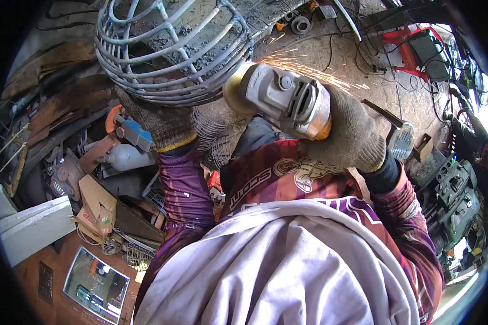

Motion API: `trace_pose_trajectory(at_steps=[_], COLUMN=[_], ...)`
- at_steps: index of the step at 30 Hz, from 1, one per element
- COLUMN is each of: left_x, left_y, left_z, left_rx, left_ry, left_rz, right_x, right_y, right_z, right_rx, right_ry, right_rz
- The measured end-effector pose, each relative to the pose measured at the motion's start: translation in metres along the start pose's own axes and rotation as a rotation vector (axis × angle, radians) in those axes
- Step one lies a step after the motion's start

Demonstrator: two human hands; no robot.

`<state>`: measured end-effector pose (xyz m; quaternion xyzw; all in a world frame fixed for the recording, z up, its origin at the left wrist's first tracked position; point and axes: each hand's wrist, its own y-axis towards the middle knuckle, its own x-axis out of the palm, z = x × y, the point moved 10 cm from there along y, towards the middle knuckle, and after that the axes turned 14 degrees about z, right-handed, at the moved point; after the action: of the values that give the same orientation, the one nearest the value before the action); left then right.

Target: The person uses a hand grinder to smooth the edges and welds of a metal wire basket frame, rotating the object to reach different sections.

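A round basket of welded metal rods (171, 59) sits at the upper left, its curved side toward me. My left hand (160, 116), in a grey knit glove, grips its near lower side; the rods partly hide the fingers. Gloved as well, my right hand (352, 130) is closed around the rear body of an angle grinder (282, 97). The grinder's disc (236, 89) meets the right side of the basket. Orange sparks (309, 70) stream from there to the right.
Beneath the basket is a dirty work surface (274, 13). A red-and-black machine (425, 54) and loose cables lie on the floor at the upper right. Scrap, a grey cylinder (127, 158) and a cardboard box (96, 208) crowd the left. An engine-like metal block (458, 195) stands right.
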<state>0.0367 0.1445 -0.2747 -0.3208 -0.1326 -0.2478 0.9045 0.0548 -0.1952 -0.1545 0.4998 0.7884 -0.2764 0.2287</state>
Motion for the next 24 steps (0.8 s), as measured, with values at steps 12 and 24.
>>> trace_pose_trajectory(at_steps=[12, 24], left_x=[0.008, 0.013], left_y=[0.001, -0.011], left_z=[0.000, -0.006], left_rx=[0.142, 0.059], left_ry=[-0.028, -0.130], left_rz=[-0.364, -0.502], right_x=[0.002, 0.000], right_y=[-0.003, -0.005], right_z=[0.007, 0.006], right_rx=[0.029, -0.018], right_ry=[0.086, 0.119], right_rz=[0.077, 0.101])
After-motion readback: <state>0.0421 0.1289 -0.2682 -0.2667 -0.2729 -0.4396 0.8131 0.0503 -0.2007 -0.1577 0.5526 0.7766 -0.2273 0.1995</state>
